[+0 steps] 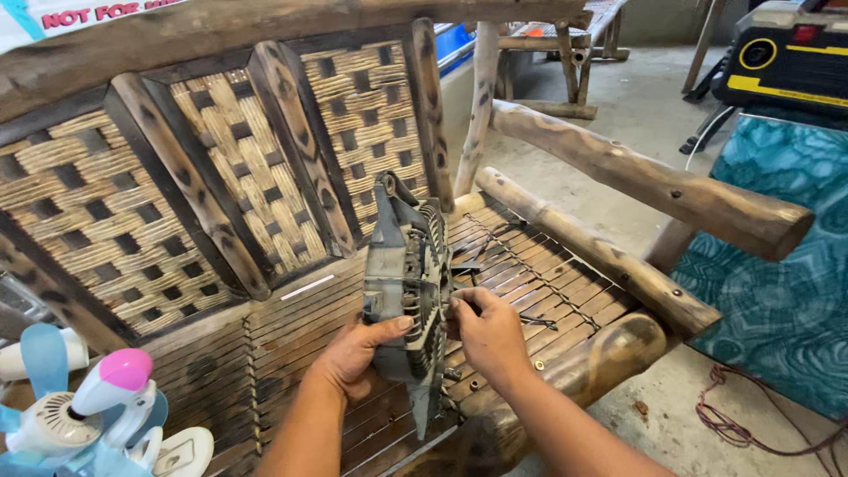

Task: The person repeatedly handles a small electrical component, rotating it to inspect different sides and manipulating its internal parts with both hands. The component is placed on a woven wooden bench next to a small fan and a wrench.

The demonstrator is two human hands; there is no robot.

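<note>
A wooden bench [618, 265] with a slatted seat and woven back fills the view. The left hand [358, 353] is clamped on a grey fan motor housing [406, 291], standing on edge, long axis upright. Just right of it, the right hand [490, 336] pinches something at the housing's centre.

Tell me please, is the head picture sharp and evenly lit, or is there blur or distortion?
Head view: soft daylight, no harsh glare; the grey motor part and both hands, left and right, are fairly sharp; the wooden bench bends near the edges from the wide lens; the small fan is cut off at the corner.
</note>
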